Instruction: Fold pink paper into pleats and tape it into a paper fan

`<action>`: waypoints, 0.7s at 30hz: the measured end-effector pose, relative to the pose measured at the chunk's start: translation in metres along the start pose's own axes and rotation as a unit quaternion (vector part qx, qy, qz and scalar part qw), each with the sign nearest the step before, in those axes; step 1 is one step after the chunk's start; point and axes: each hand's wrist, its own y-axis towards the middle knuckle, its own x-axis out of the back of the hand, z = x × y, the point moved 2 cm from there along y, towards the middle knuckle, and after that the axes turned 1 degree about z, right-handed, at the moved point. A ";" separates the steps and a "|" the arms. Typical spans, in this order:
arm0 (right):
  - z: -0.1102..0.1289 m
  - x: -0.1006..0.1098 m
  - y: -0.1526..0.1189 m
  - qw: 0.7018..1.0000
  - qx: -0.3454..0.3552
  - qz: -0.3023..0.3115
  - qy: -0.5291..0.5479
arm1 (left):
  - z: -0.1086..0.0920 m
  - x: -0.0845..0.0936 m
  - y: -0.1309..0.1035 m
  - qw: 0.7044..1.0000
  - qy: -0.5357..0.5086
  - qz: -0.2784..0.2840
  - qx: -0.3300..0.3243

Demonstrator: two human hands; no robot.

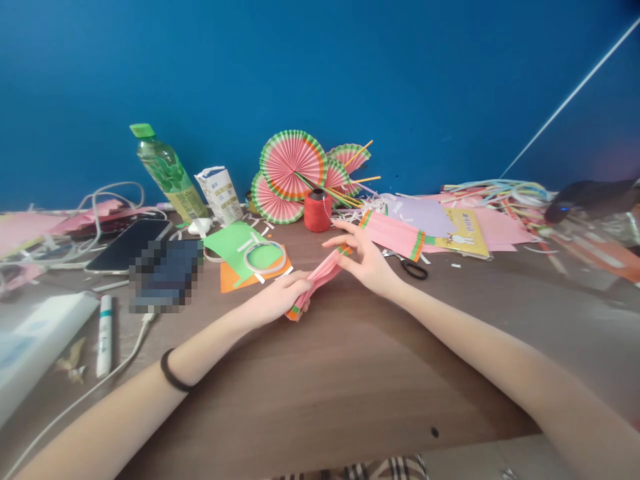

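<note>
A pleated strip of pink paper [325, 271] with orange and green ends is held above the table. My left hand [283, 295] is closed round its lower left end, the thumb on top. At the upper right end, my right hand [367, 263] has its thumb and fingers about the paper, with the index finger stretched out. Behind my right hand lies another pleated pink sheet [393, 232] with orange and green edges. Black-handled scissors [414, 269] rest to the right of that hand. A red thread spool [317, 212] stands just beyond both hands.
Round pleated paper fans [293, 163] lean by the blue wall. Green paper [240, 243], a clear ring [265, 257] and a carton [220, 195] are left of centre, beside a green-capped bottle [167, 170]. A phone [127, 245] and a marker [105, 337] lie farther left.
</note>
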 end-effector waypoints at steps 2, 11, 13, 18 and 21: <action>-0.001 -0.001 0.000 1.000 -0.005 -0.010 -0.007 | 0.001 0.000 0.000 1.000 0.000 0.014 0.001; -0.003 -0.005 -0.002 1.000 -0.023 -0.012 -0.008 | 0.007 -0.011 0.001 0.984 -0.161 0.080 -0.013; -0.004 -0.006 -0.002 1.000 -0.027 -0.002 -0.002 | 0.007 -0.012 0.001 0.978 -0.188 0.081 -0.030; -0.008 -0.010 -0.004 0.998 -0.052 0.025 0.018 | 0.006 -0.014 -0.001 0.973 -0.188 0.123 -0.052; -0.011 -0.010 -0.002 0.998 -0.049 0.019 0.025 | 0.008 -0.015 0.001 0.975 -0.182 0.121 -0.036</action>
